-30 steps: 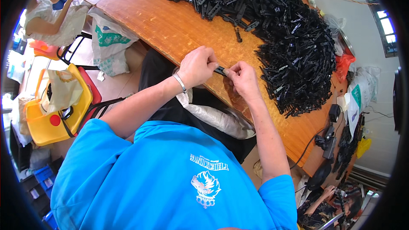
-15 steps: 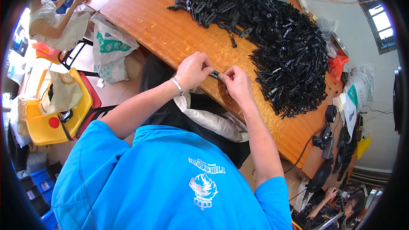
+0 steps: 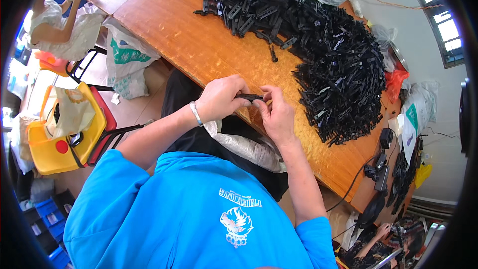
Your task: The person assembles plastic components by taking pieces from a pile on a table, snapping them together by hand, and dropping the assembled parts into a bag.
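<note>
Between my two hands, over the near edge of the wooden table (image 3: 194,40), is a small, narrow black plastic part (image 3: 251,97). My left hand (image 3: 222,98) pinches one end of it between thumb and fingers. The other end sits between the thumb and forefinger of my right hand (image 3: 277,114). Fingers cover much of the part, so its exact shape is hidden. Beyond my hands, a large heap of similar slim black plastic parts (image 3: 343,79) spreads over the table. One loose piece (image 3: 273,54) lies at the heap's near-left edge.
An open white sack (image 3: 249,150) lies below the table edge by my lap. A yellow chair (image 3: 45,144) holding a bag stands at left. One co-worker (image 3: 57,30) sits far left, another (image 3: 378,244) lower right. Cables and a black adapter (image 3: 386,138) lie at right.
Both hands have shifted slightly toward me and the black part is turned more level between them. The far-left co-worker's hands have lifted and drawn closer in.
</note>
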Available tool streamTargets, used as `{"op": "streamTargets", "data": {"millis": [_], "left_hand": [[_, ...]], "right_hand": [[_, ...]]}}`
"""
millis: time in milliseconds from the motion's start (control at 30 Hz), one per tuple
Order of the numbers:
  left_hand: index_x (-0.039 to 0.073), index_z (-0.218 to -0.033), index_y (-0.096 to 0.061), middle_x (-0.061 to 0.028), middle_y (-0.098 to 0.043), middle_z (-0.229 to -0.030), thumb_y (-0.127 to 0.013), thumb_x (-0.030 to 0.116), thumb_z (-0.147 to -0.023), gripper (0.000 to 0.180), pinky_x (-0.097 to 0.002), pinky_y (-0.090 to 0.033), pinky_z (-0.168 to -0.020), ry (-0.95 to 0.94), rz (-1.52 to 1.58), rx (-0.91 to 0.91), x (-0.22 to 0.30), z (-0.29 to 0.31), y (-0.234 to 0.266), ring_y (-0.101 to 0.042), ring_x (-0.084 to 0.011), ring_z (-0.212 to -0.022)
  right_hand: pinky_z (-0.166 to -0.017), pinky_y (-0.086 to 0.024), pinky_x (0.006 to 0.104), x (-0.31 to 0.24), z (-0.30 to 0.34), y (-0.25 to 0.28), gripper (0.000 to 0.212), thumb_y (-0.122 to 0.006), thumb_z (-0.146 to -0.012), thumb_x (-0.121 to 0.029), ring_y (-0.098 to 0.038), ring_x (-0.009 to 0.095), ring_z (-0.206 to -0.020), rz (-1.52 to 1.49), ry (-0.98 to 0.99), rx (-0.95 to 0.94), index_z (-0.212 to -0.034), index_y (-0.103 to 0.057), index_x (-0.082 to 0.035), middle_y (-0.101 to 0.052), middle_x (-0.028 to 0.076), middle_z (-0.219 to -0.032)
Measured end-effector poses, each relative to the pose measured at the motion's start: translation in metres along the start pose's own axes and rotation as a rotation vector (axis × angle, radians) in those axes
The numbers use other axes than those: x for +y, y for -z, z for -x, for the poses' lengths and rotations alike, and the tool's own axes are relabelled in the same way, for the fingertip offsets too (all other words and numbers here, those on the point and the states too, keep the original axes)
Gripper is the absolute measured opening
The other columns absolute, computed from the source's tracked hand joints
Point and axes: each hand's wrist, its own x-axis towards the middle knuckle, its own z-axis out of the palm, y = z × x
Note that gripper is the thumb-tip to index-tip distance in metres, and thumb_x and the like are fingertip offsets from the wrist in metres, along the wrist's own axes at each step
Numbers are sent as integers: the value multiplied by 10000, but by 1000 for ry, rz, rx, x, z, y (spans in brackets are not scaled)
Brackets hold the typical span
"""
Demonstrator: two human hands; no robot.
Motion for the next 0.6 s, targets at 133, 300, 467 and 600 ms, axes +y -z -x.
{"op": "streamTargets", "data": {"millis": [133,300,467,600], "left_hand": [[43,-963,-676,-108,-656,-898,-735,131,-808,188,-342,-512,-690,-55,56,104,13,14,0,-652,-253,-816],[-7,-945,-655,-102,-680,-843,-730,105,-831,176,-298,-507,-703,157,299,-81,21,47,10,-641,-138,-804],[-16,-996,-670,-132,-690,-887,-725,105,-826,216,-330,-526,-768,219,344,-210,-7,82,-26,-674,-219,-830],[-1,-1088,-653,-195,-651,-1066,-716,106,-793,320,-405,-528,-830,165,26,-19,-39,67,-68,-655,-340,-957]], "right_hand": [[-611,-510,392,-8,2,6,144,-712,-876,-167,-659,338,-715,69,113,-26,-924,-638,-53,-672,138,-784],[-615,-505,384,-9,16,12,169,-709,-880,-196,-662,315,-708,-206,-28,-279,-924,-651,-44,-668,146,-771],[-648,-508,387,34,16,42,174,-709,-869,-210,-666,293,-719,-148,-304,-81,-929,-666,-52,-674,134,-769],[-683,-530,428,51,7,70,198,-698,-854,-177,-666,323,-796,543,-223,138,-1025,-654,-87,-665,105,-921]]}}
